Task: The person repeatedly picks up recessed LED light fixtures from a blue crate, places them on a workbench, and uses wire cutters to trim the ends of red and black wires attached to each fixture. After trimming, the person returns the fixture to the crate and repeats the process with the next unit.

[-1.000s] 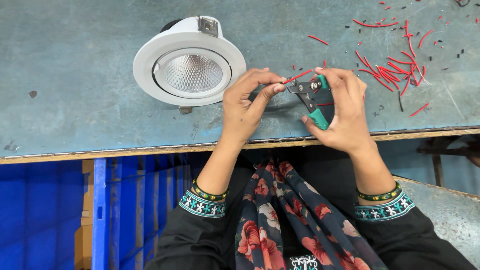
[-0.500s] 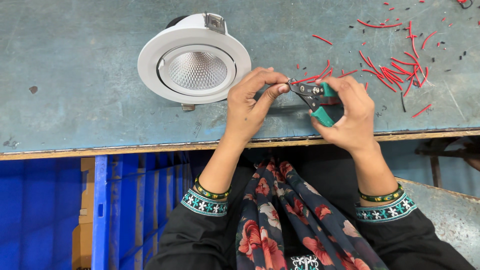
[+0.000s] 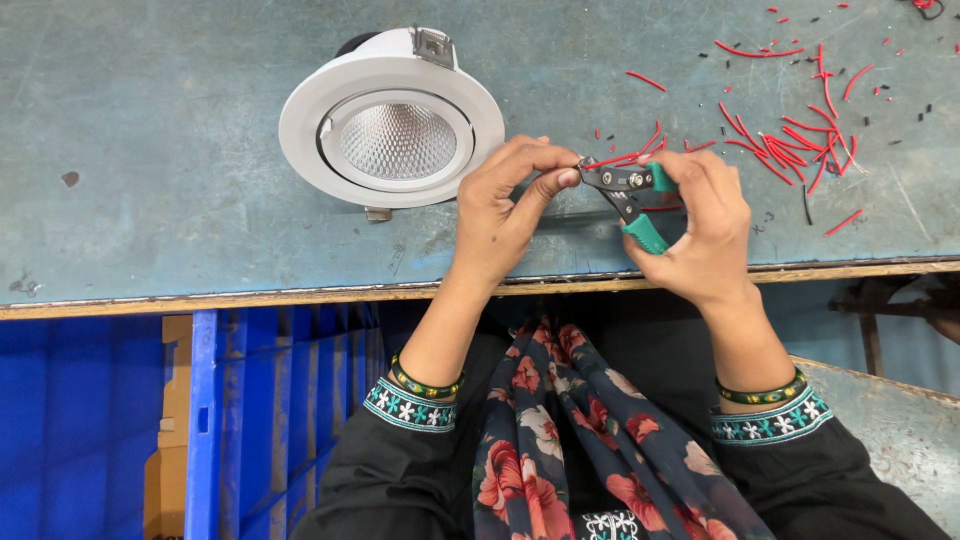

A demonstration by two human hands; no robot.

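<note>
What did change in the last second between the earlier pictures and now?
Very little. The right hand still grips the green-handled wire stripper; the left hand still pinches the thin red wire at its jaws. The round white recessed lamp and cut red wire scraps lie unmoved.

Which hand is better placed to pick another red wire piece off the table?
Right, probably: the right hand sits beside the scattered red wire pieces, though it holds the green-handled pliers. The left hand is farther.
</note>
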